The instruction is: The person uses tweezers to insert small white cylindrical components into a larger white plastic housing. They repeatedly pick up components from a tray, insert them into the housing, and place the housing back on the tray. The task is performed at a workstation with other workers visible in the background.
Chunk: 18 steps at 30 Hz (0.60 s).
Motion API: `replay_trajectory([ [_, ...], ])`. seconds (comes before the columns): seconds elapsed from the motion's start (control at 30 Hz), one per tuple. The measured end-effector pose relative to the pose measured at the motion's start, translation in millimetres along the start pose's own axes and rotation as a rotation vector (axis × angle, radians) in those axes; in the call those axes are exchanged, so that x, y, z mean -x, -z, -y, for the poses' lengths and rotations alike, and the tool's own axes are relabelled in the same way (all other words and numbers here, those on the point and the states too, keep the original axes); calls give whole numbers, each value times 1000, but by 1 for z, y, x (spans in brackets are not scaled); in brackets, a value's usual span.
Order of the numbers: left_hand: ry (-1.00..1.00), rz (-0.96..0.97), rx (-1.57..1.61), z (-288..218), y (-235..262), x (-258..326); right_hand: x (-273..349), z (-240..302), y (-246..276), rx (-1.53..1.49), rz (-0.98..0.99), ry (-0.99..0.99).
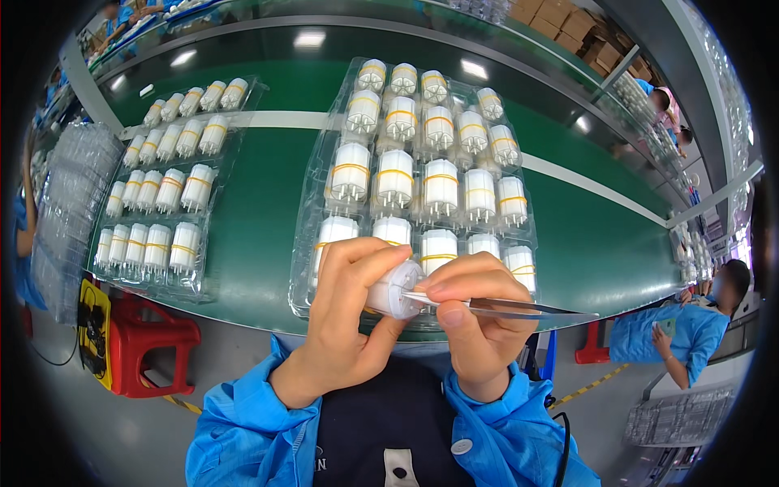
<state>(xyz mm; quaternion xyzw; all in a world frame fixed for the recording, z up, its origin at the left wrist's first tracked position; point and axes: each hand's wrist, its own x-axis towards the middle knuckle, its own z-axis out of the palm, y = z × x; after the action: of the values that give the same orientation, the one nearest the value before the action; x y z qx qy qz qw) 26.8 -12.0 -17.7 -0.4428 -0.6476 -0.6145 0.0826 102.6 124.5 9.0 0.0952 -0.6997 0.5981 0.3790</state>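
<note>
My left hand (345, 312) is closed round a white cylindrical part (389, 290), held tilted in front of my chest with its end face turned right. In my right hand (483, 304), pinched between thumb and fingers, is a pair of metal tweezers (527, 309). The tweezers' thin end meets the part's end face; what exactly it touches there is too small to tell. Just beyond my hands lies a clear plastic tray (308, 195) of similar white cylinders (441, 185), most with a yellow-orange band and pins at the lower end.
A second clear tray (213, 243) of banded cylinders lies left on the green table (260, 187). Stacked clear trays (69, 211) rise at the far left, above a red stool (154, 345). A person in blue (677, 333) sits at the right; cardboard boxes (560, 20) stand far back.
</note>
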Motion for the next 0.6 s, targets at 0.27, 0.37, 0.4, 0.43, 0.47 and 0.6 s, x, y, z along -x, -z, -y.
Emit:
replay_trajectory([
  [0.27,-66,11,-142,0,0,-2,-4,1,2,67,33,-25],
  [0.37,-128,27,-221,2,1,-5,-10,7,3,218,100,29],
  [0.4,-116,32,-184,3,1,-5,-12,8,4,209,121,16],
  [0.43,-105,35,-150,5,2,-3,-14,9,5,197,141,5],
  [0.47,-94,39,-117,5,2,-2,-15,9,7,186,162,-5],
  [0.6,-32,92,-5,-3,8,-5,-13,4,12,54,113,21],
])
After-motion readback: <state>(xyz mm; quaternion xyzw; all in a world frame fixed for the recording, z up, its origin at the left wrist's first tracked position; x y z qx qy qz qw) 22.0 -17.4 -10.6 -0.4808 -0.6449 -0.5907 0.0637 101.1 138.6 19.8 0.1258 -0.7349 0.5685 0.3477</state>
